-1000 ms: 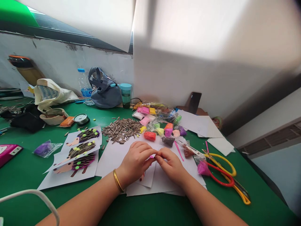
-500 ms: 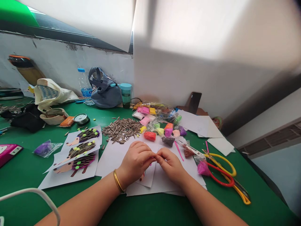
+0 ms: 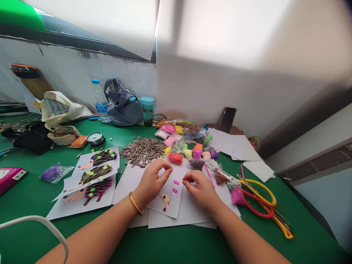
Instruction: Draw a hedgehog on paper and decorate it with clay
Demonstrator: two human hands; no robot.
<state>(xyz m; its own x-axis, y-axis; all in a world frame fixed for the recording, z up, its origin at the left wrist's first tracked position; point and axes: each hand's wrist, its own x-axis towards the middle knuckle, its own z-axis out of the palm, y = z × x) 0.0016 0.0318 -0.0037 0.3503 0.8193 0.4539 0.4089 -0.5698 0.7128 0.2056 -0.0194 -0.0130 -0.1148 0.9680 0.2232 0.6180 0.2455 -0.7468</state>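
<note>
A small paper (image 3: pixel 173 207) with a hedgehog drawing (image 3: pixel 165 196) lies on larger white sheets (image 3: pixel 195 214) in front of me. The drawing has a clay face with brown dots and a red mark, and two pink clay pieces (image 3: pixel 175 186) sit at its right side. My left hand (image 3: pixel 155 181), with a gold bracelet at the wrist, hovers over the drawing's left part, thumb and forefinger slightly apart. To the right of the pink pieces is my right hand (image 3: pixel 199 189), its fingers curled with thumb near forefinger; anything between them is too small to tell.
Sunflower seeds (image 3: pixel 145 150) are heaped behind the sheets, beside bagged coloured clay (image 3: pixel 175 158). Scissors (image 3: pixel 257 205) lie at right. Finished hedgehog pictures (image 3: pixel 99 187) lie at left, near a purple clay bag (image 3: pixel 52 173). A white cable (image 3: pixel 41 219) crosses the lower left.
My hands have moved apart from their fingertip contact, left hand to the left and up, right hand slightly right. The hedgehog drawing and pink pieces now show between them.
</note>
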